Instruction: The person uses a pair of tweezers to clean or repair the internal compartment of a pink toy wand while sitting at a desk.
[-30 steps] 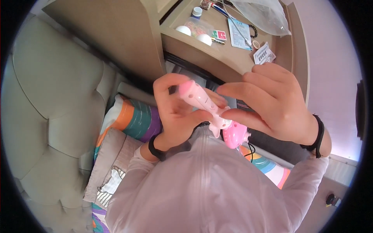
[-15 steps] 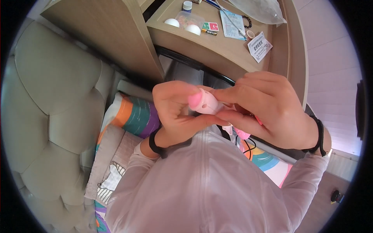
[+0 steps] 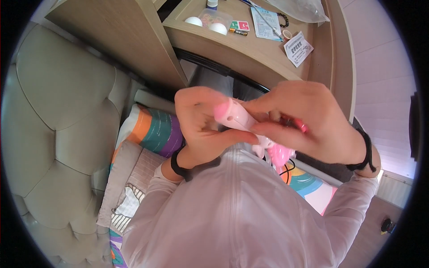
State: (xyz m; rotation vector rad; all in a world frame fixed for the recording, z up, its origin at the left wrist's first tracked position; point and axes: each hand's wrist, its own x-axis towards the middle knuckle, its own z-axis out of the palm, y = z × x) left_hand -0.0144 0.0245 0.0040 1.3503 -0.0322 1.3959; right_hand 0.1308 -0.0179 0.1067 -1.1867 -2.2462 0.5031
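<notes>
In front of my chest I hold a pink plastic device (image 3: 241, 119), with a rounded darker pink tip and small holes in its pale body. Its exact kind I cannot make out. My left hand (image 3: 196, 123) is closed round its left side, the thumb along the underside. From the right, my right hand (image 3: 308, 120) pinches the body between thumb and fingers. A brighter pink ridged part (image 3: 280, 155) shows below the right thumb. A small red-pink piece (image 3: 300, 125) peeks out among the right fingers, mostly hidden.
Beyond my hands, an open wooden drawer (image 3: 223, 56) holds two white balls, a clear box, a battery (image 3: 238, 32), sachets (image 3: 298, 49), a bead bracelet and a plastic bag (image 3: 304, 10). A tufted headboard (image 3: 85, 138) stands left. Black cable (image 3: 290, 166) lies near colourful bedding (image 3: 156, 131).
The device has turned slightly between my hands, and more of its pale body and bright pink lower part shows. My right fingers have shifted. The drawer sits slightly higher in view.
</notes>
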